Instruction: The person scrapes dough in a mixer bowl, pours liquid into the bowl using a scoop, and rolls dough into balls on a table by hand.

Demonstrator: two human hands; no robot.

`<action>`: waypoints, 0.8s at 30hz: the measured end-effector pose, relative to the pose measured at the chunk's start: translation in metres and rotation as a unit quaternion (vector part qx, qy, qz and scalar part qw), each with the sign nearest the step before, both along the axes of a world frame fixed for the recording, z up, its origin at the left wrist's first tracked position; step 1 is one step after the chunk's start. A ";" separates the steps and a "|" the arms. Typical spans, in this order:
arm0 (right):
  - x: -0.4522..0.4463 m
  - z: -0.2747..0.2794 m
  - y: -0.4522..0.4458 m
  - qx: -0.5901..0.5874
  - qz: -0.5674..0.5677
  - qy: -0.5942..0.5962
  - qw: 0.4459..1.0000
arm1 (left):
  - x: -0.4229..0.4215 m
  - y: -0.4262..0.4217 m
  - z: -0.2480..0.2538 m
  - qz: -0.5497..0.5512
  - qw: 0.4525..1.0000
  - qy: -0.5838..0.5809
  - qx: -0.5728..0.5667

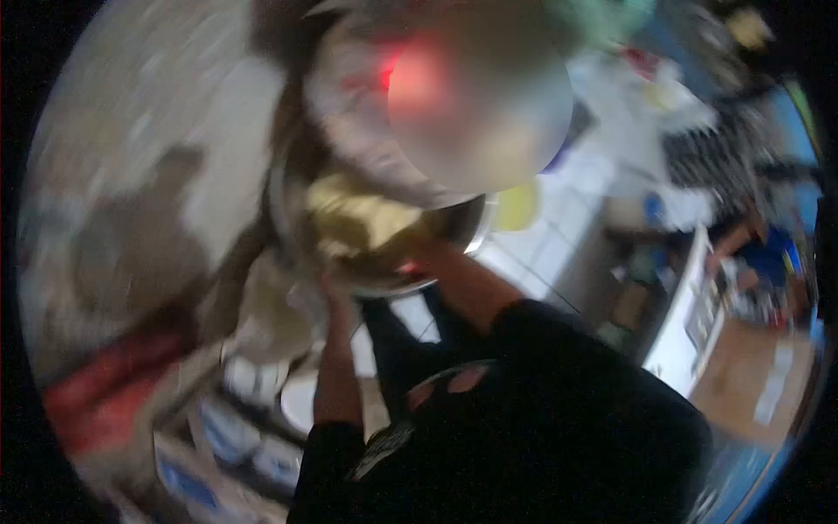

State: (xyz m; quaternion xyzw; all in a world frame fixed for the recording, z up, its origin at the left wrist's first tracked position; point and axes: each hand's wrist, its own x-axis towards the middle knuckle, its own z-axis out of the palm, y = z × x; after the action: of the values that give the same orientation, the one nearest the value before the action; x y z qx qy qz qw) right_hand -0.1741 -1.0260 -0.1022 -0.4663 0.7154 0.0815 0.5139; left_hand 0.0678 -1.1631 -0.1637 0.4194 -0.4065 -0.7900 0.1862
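A wide metal bowl [476,236] stands in front of my body, with a pale yellow, dough-like mass [367,218] inside. My right hand [419,240] reaches into the bowl against the right side of the mass; its fingers are smeared by motion. At the bowl's near left rim is my left hand [330,278], blurred, its fingers not distinct. Whether either hand grips anything cannot be made out.
A yellow-green round container [517,208] is right of the bowl. Another person, partly blurred, is beyond it. A cardboard box [751,380] lies at the right, a red object [113,393] at the lower left, and white containers [253,375] below left.
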 end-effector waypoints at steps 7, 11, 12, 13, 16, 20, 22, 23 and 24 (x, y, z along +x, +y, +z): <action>-0.021 0.019 -0.029 0.050 0.153 -0.011 0.987 | -0.006 0.029 0.004 0.140 0.979 -0.025 -0.147; -0.021 0.033 -0.031 0.080 0.213 -0.009 0.974 | -0.018 0.033 0.020 0.168 0.982 0.038 -0.080; -0.030 0.035 -0.031 0.089 0.212 -0.013 0.973 | -0.018 0.037 0.017 0.167 0.982 0.060 -0.068; -0.029 0.034 -0.029 0.095 0.212 -0.018 0.972 | -0.017 0.042 0.009 0.165 0.981 0.082 -0.056; -0.031 0.034 -0.026 0.104 0.209 -0.023 0.972 | -0.013 0.053 -0.027 0.159 0.981 0.011 -0.112; -0.035 0.030 -0.024 0.105 0.202 -0.022 0.973 | -0.026 0.066 0.018 0.216 0.974 -0.006 -0.073; -0.038 0.028 -0.025 0.102 0.197 -0.017 0.975 | -0.034 0.067 0.068 0.231 0.966 0.038 -0.110; -0.038 0.028 -0.025 0.102 0.196 -0.016 0.975 | -0.038 0.075 0.070 0.236 0.965 0.038 -0.110; -0.037 0.027 -0.026 0.101 0.194 -0.016 0.976 | -0.040 0.085 0.066 0.245 0.965 0.018 -0.087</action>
State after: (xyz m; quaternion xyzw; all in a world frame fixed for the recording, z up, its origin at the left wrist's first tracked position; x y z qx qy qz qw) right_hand -0.2114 -1.0515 -0.0757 -0.5432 0.5911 0.2440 0.5441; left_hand 0.0277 -1.0777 -0.0978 0.4744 -0.3554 -0.6889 0.4172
